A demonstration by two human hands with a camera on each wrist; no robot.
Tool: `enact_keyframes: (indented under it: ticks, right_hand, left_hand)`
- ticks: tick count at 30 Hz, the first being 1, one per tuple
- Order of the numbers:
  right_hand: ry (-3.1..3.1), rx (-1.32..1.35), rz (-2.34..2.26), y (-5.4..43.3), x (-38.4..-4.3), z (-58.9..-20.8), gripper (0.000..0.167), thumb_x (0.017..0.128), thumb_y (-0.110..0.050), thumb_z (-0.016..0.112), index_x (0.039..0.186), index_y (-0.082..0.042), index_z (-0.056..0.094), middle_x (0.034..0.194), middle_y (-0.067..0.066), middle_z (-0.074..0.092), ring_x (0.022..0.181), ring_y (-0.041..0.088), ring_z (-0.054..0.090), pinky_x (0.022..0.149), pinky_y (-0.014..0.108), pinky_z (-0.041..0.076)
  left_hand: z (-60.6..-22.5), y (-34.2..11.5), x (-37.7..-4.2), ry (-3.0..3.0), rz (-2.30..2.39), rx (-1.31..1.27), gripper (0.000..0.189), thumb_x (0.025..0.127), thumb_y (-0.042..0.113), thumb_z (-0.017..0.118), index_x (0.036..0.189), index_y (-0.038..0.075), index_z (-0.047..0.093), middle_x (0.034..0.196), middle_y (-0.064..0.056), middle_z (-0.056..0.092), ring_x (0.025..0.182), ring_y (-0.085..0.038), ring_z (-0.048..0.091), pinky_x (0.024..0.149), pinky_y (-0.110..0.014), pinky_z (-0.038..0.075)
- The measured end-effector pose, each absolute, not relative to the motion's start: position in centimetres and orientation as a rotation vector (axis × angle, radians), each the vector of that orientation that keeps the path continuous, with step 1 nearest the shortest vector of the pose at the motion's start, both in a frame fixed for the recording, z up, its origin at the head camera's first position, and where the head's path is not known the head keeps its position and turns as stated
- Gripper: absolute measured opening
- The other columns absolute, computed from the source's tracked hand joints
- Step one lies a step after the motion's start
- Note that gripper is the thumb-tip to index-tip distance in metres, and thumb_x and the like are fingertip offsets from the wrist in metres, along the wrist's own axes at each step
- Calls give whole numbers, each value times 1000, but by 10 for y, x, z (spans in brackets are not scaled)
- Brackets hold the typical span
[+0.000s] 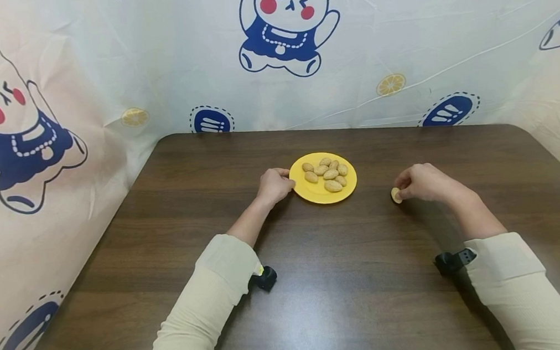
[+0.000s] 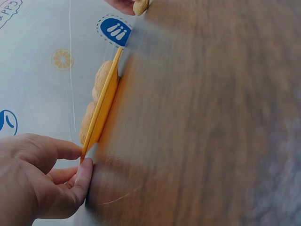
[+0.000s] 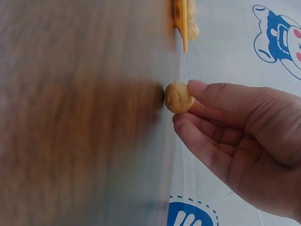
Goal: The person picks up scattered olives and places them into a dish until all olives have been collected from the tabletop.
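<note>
A round yellow plate [image 1: 305,193] rests on the table with several tan, oval nuts in their shells [image 1: 331,174] gathered on it. The left hand [image 1: 275,186] pinches the plate's left rim; in the left wrist view a thumb and finger lie on either side of that rim [image 2: 86,149]. To the right of the plate, the right hand [image 1: 425,182] pinches a single tan nut [image 3: 178,98] between thumb and fingertips. This nut is at the table surface, apart from the plate. Whether it still touches the wood is hard to tell.
The brown wooden table [image 1: 319,282] has rounded far corners. Behind it and along its left side hangs a pale cloth [image 1: 174,51] printed with cartoon figures. A small black device is strapped at each wrist, such as the right wrist camera [image 1: 452,261].
</note>
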State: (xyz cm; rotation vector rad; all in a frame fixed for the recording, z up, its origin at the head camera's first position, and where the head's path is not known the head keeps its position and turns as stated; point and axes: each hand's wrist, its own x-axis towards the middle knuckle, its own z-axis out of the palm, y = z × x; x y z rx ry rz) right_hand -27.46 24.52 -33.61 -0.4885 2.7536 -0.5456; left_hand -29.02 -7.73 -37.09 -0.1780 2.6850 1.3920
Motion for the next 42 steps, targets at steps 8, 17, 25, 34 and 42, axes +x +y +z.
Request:
enact_keyframes:
  ticks: [8, 17, 25, 34, 42]
  right_hand:
    - [2747, -499, -549, 242, -274, -339, 25, 82, -9, 67, 103, 4, 66, 85, 6, 62, 77, 22, 53, 69, 35, 46]
    - [2765, -538, -553, 242, -275, -339, 22, 80, -5, 68, 100, 4, 67, 83, 6, 63, 75, 20, 54, 68, 35, 47]
    - [2773, -564, -556, 241, -275, -339, 19, 78, -2, 68, 97, 2, 68, 81, 5, 63, 74, 20, 55, 67, 35, 48]
    - [2755, -555, -591, 239, -275, -339, 18, 80, -3, 67, 98, 2, 67, 85, 6, 63, 76, 20, 56, 69, 36, 49]
    - [2774, -595, -602, 235, -274, -338, 19, 80, -3, 67, 99, 2, 68, 87, 7, 65, 78, 21, 57, 70, 37, 50]
  left_hand:
    - [-372, -77, -291, 2686, 1389, -185, 37, 86, 7, 59, 122, -1, 58, 91, -10, 65, 73, -14, 57, 59, -21, 44]
    - [-371, -77, -291, 2679, 1393, -185, 37, 86, 7, 59, 122, -1, 58, 90, -10, 65, 72, -14, 57, 58, -21, 43]
    - [-372, -78, -292, 2684, 1403, -171, 37, 86, 7, 59, 121, -1, 58, 90, -10, 66, 73, -15, 58, 59, -21, 44]
    - [-373, -78, -292, 2684, 1402, -170, 36, 86, 8, 59, 121, -1, 59, 89, -9, 66, 71, -14, 58, 58, -21, 43]
    - [-372, -78, -291, 2686, 1401, -169, 37, 86, 8, 59, 122, -1, 58, 90, -9, 65, 71, -13, 56, 59, -22, 43]
